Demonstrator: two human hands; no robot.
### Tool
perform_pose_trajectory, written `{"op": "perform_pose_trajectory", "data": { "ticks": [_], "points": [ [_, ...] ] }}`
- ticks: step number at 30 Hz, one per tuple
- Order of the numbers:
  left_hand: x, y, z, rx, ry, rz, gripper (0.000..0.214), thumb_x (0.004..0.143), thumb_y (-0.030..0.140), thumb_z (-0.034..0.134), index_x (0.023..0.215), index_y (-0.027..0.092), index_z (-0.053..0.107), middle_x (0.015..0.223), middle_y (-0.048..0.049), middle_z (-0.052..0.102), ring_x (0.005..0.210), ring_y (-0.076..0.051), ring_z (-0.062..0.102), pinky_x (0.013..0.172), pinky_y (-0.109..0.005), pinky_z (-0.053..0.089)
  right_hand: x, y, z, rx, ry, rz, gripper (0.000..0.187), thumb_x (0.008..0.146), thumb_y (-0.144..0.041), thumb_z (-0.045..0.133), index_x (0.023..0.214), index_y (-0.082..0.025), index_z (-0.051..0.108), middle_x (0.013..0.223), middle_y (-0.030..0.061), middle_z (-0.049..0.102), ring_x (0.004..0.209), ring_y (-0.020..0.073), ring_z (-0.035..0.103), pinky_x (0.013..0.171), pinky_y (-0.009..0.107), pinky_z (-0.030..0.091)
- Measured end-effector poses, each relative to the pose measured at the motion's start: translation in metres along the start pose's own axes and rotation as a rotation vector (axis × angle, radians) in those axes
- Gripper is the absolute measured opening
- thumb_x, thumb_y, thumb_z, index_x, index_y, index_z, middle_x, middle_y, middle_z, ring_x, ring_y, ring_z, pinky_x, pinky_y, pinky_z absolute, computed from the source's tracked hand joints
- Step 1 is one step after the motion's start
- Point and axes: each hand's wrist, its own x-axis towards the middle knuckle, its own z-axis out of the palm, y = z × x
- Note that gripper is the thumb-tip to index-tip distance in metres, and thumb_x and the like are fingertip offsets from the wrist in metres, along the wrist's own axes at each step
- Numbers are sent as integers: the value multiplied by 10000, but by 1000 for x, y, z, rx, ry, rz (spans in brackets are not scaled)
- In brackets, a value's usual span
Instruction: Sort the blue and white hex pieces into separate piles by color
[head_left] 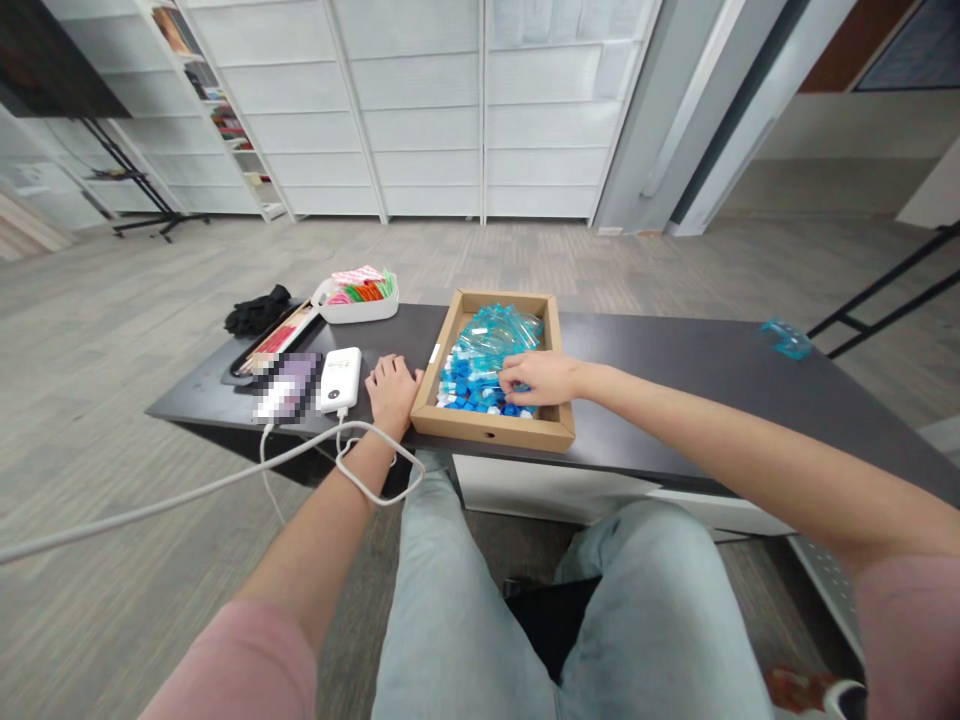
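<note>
A shallow cardboard box stands on the dark table in front of me. Its near part holds many small blue and white pieces, with transparent light-blue plastic items behind them. My right hand reaches in over the box's right side, its fingers curled down among the blue pieces. Whatever those fingers pinch is hidden. Beside the box's left wall, my left hand lies on the tabletop with fingers stretched out.
Left of the box are a white power bank with a white cable, a blurred phone, a tray, black cloth and a white basket of colourful strips. A blue transparent plastic item lies at the far right.
</note>
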Motion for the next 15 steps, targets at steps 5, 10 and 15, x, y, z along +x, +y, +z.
{"op": "perform_pose_trajectory", "data": {
  "ticks": [5, 10, 15],
  "points": [
    [2, 3, 0, 26, 3, -31, 572, 1205, 342, 395, 1716, 180, 598, 1778, -243, 551, 1640, -393, 505, 1278, -554, 416, -5, 5, -10, 285, 75, -11, 288, 913, -563, 721, 818, -332, 578, 873, 29, 777, 833, 286, 654, 832, 437, 527],
    [0, 5, -4, 60, -9, -33, 599, 1197, 355, 374, 1721, 195, 617, 1769, -248, 556, 1632, -405, 528, 1268, -547, 445, -29, 37, -30, 529, 319, 79, 326, 883, -618, 803, 920, -343, 632, 915, 39, 792, 874, 302, 702, 822, 445, 572],
    [0, 0, -4, 60, -10, -2, 630, 1190, 358, 337, 1718, 136, 599, 1754, -300, 548, 1620, -432, 544, 1245, -564, 450, -82, 113, -54, 297, 726, 452, 154, 943, -423, 775, 982, -290, 706, 950, 53, 788, 886, 264, 703, 870, 410, 602]
  ]
}}
